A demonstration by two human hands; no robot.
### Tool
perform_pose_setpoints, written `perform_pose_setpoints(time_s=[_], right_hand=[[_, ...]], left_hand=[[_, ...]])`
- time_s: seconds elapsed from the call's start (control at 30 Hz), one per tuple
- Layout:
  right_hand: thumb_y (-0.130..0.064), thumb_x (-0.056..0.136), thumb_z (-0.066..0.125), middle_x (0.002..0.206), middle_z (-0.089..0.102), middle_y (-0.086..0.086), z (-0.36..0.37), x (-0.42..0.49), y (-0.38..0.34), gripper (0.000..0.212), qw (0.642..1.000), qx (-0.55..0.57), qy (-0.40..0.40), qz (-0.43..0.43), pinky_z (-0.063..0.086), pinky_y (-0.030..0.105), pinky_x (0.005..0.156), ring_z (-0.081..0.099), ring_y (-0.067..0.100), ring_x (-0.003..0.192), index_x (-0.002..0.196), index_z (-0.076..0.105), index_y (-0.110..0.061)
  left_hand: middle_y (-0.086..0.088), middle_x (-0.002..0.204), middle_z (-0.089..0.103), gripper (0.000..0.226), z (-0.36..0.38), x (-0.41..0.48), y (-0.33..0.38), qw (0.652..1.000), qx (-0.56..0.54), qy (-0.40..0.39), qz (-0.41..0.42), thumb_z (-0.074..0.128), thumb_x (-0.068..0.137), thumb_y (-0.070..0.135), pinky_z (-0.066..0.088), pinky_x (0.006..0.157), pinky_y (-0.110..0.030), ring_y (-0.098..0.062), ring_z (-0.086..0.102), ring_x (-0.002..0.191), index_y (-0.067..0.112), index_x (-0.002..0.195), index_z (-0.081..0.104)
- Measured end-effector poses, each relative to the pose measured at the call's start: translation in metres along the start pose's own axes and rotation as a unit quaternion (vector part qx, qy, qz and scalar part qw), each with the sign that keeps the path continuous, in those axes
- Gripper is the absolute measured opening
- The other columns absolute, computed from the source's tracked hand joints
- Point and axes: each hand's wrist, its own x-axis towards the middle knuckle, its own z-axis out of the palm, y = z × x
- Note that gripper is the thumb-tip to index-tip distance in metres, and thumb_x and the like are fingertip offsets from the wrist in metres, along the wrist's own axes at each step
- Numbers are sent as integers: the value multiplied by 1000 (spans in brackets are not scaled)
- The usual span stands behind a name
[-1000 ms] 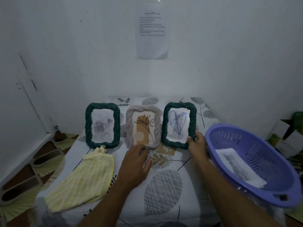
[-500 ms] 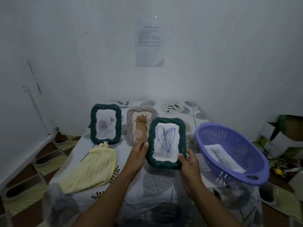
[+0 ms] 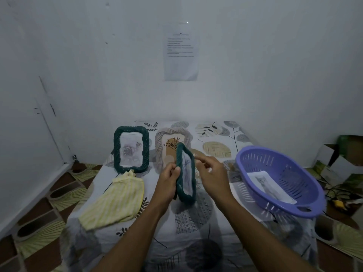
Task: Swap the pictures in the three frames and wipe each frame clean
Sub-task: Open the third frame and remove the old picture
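**Left hand (image 3: 169, 178) holds the blue-scribble frame (image 3: 191, 195) up, turned sideways**

My left hand has its fingers and thumb wrapped round the left edge of the blue-scribble frame. The frame is up in the air over the middle of the tabletop (image 3: 196, 218), in front of the beige frame (image 3: 160, 149). It is turned so I see it almost from the side. I think it is held that way so the back can be reached, because the picture has to come out from there.

My right hand (image 3: 214, 173) is just beside the far edge of the frame, with its fingers bent. It is blurry, so I cannot tell if it pinches the frame or is only near it.

The rose frame (image 3: 116, 150) and the beige frame stand upright, side by side, at the back of the tabletop. Each has its picture in, so I guess they wait their turn. The yellow cloth (image 3: 115, 201) lies flat on the left, handy for wiping. The purple basket (image 3: 306, 211) sits on the right with a cat picture (image 3: 269, 183) lying in it, most likely a new one to put in.

I think the job is only starting. The back must be opened gently, or the paper could tear or the frame could slip from one hand.
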Motion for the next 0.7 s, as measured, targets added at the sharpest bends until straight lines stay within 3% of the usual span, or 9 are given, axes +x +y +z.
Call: perform_pose_setpoints(time_s=[0.07,0.13,0.2,0.27,0.37,0.5,0.7], right_hand=[[-27,95,55,96,70,-6,5,11,-9,23,998,22,-39,32,54,25,77,65,8,88,107,73,-18],[-31,94,56,89,73,2,9,19,-12,23,993,51,-60,83,59,37,77,68,19,85,95,75,-18],[-30,94,57,88,73,3,10,23,-12,21,987,89,-58,123,60,37,75,69,21,84,93,75,-17],[-28,92,62,90,74,1,8,25,-10,18,985,100,-50,131,59,34,75,69,17,85,97,74,-16],[-21,86,70,97,74,3,4,25,-3,23,982,100,-60,146,60,38,78,70,18,89,107,72,-12],[-17,83,72,96,73,7,-2,25,-1,21,982,92,-51,158,61,44,76,71,23,88,103,72,-12],[-17,80,74,94,72,9,-7,25,-2,26,982,94,-57,152,62,40,65,73,22,79,105,71,-11]], left_hand=[[-14,92,62,21,0,-3,3,999,25,-21,25,42,101,30,49,66,-40,-24,62,81,15,91,51],[0,92,65,21,2,-8,7,997,40,-47,41,38,103,31,51,68,-23,-13,64,85,25,93,56],[11,100,67,29,4,-13,10,996,41,-69,38,32,104,32,49,77,-15,0,64,95,29,102,60],[12,112,67,34,4,-14,10,996,29,-74,26,30,104,31,45,94,-22,3,59,109,26,112,62],[13,119,66,37,4,-14,10,997,12,-79,12,30,105,30,40,105,-33,-1,57,116,26,119,63],[12,126,63,42,3,-15,10,996,-23,-80,10,26,105,27,40,107,-35,-2,55,120,22,120,65],[13,129,62,43,2,-13,10,995,-39,-96,13,26,104,30,39,104,-33,-4,51,125,28,120,66]])
